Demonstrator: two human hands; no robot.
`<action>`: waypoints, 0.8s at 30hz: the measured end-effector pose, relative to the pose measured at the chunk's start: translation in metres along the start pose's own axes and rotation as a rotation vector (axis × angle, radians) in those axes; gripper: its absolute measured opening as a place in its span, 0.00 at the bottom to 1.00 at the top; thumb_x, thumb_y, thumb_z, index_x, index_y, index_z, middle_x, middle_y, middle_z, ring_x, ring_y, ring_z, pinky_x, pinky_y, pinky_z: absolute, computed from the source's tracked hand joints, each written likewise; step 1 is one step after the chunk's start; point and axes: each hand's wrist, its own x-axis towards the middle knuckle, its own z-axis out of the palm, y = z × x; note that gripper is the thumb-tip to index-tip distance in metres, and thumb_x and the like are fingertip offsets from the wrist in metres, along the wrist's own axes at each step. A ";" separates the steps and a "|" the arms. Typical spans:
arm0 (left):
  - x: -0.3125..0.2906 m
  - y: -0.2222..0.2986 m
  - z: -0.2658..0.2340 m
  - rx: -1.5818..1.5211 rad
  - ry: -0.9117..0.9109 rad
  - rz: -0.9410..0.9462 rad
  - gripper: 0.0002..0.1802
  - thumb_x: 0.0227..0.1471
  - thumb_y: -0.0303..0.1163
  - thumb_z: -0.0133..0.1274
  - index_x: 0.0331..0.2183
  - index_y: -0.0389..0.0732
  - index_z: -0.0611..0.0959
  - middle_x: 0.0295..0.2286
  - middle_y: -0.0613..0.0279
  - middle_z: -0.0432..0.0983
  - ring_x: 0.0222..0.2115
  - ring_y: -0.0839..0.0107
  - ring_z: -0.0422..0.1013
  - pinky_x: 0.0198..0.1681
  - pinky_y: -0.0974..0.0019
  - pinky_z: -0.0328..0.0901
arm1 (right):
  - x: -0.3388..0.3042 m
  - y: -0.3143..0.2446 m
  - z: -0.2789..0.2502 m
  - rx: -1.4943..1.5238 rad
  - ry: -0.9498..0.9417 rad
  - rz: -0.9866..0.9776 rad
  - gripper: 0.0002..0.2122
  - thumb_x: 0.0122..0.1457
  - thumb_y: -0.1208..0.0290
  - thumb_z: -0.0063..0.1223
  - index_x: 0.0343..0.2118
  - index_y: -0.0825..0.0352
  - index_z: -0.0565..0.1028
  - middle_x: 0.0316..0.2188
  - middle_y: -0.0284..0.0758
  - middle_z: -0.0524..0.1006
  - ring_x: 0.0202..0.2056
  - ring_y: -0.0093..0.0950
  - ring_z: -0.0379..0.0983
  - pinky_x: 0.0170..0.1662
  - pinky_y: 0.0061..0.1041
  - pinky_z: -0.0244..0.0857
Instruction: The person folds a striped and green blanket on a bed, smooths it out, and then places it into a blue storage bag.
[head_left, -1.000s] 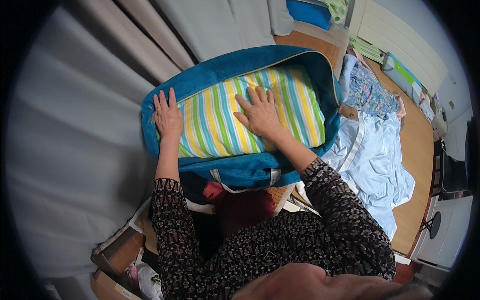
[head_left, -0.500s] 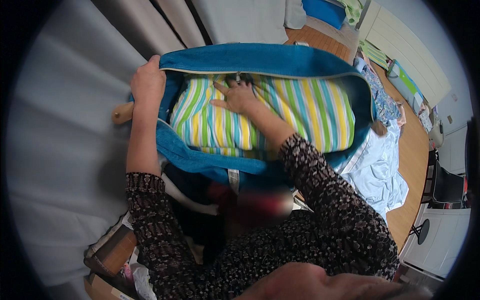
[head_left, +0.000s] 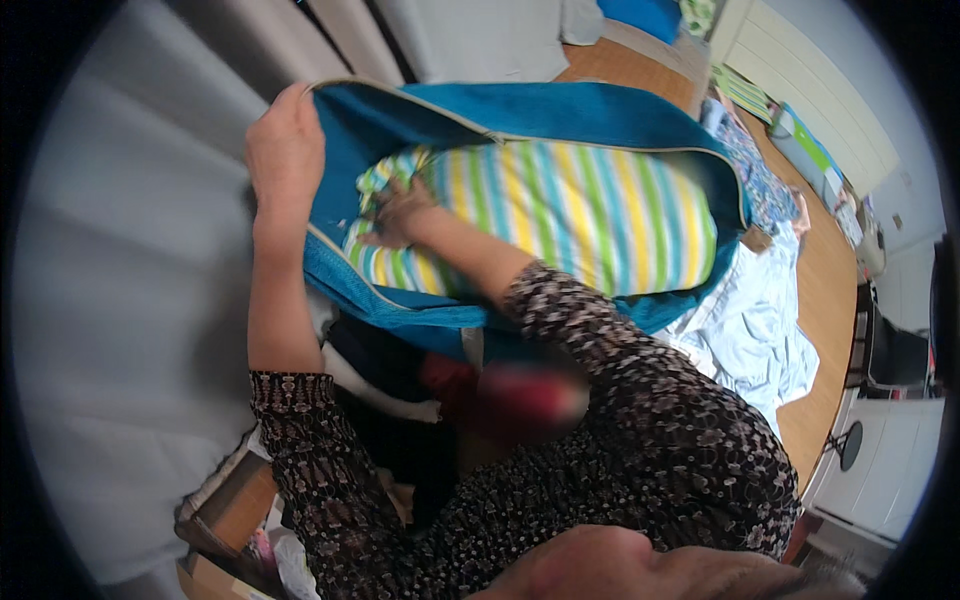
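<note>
A blue fabric zip bag point(head_left: 610, 110) lies wide open before me, with a pale zipper along its rim. Inside it is a plump bundle of striped cloth point(head_left: 560, 215) in green, yellow, white and blue. My left hand point(head_left: 288, 145) is closed on the bag's upper left corner and holds it up. My right hand point(head_left: 400, 212) presses on the bundle's left end, its fingers spread among the folds and slightly blurred. The cloth bunches up around those fingers.
Grey curtain point(head_left: 130, 300) hangs close on the left. Light blue clothing point(head_left: 750, 330) and a floral garment point(head_left: 740, 160) lie to the right on the wooden surface point(head_left: 825, 270). A brown box point(head_left: 230, 500) stands at lower left. A black chair point(head_left: 895, 350) is at far right.
My right hand has slid left along the bundle to its end. My left hand has pulled the bag's corner slightly outward and up, widening the gap at that end.
</note>
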 end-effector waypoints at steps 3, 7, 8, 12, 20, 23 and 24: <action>-0.008 -0.038 -0.001 0.030 0.009 -0.031 0.14 0.59 0.37 0.43 0.40 0.42 0.81 0.33 0.44 0.77 0.36 0.44 0.72 0.39 0.51 0.68 | 0.000 -0.021 -0.017 0.044 -0.077 -0.060 0.31 0.59 0.37 0.35 0.61 0.48 0.62 0.61 0.41 0.60 0.63 0.45 0.50 0.61 0.56 0.42; -0.012 -0.051 -0.017 0.151 -0.043 0.026 0.17 0.59 0.37 0.45 0.48 0.42 0.77 0.40 0.47 0.75 0.41 0.48 0.72 0.43 0.53 0.67 | -0.063 -0.002 -0.032 0.159 0.376 -0.146 0.30 0.56 0.45 0.49 0.60 0.52 0.64 0.59 0.42 0.63 0.61 0.45 0.55 0.59 0.56 0.47; -0.022 -0.047 -0.013 0.163 -0.019 0.082 0.18 0.59 0.37 0.46 0.50 0.43 0.76 0.42 0.48 0.75 0.42 0.49 0.71 0.44 0.54 0.66 | -0.092 0.010 -0.034 0.147 0.516 -0.158 0.30 0.55 0.48 0.53 0.59 0.53 0.65 0.58 0.42 0.64 0.60 0.45 0.56 0.59 0.57 0.49; -0.089 0.019 -0.031 0.173 0.036 0.358 0.24 0.54 0.32 0.53 0.53 0.39 0.72 0.49 0.49 0.69 0.51 0.52 0.65 0.54 0.53 0.60 | -0.217 0.060 -0.072 0.244 0.761 -0.068 0.27 0.54 0.54 0.56 0.56 0.57 0.68 0.57 0.43 0.64 0.59 0.45 0.57 0.59 0.51 0.50; -0.199 -0.003 0.132 0.180 -0.701 0.105 0.34 0.61 0.52 0.37 0.63 0.46 0.58 0.63 0.55 0.48 0.64 0.56 0.43 0.65 0.51 0.38 | -0.186 0.143 0.068 -0.089 0.800 0.321 0.24 0.58 0.48 0.45 0.54 0.56 0.70 0.54 0.44 0.66 0.59 0.46 0.56 0.61 0.52 0.45; -0.184 -0.009 0.143 0.087 -0.737 0.090 0.33 0.62 0.52 0.36 0.63 0.48 0.56 0.64 0.57 0.47 0.65 0.56 0.41 0.65 0.51 0.37 | -0.186 0.140 0.049 -0.090 0.776 0.371 0.23 0.57 0.50 0.47 0.52 0.59 0.71 0.52 0.45 0.67 0.58 0.44 0.57 0.62 0.50 0.45; -0.178 -0.020 0.145 0.112 -0.727 0.093 0.33 0.62 0.52 0.36 0.63 0.49 0.56 0.64 0.57 0.47 0.65 0.57 0.42 0.65 0.51 0.38 | -0.182 0.132 0.047 -0.092 0.769 0.403 0.23 0.57 0.52 0.49 0.52 0.60 0.71 0.52 0.45 0.67 0.58 0.44 0.57 0.62 0.49 0.45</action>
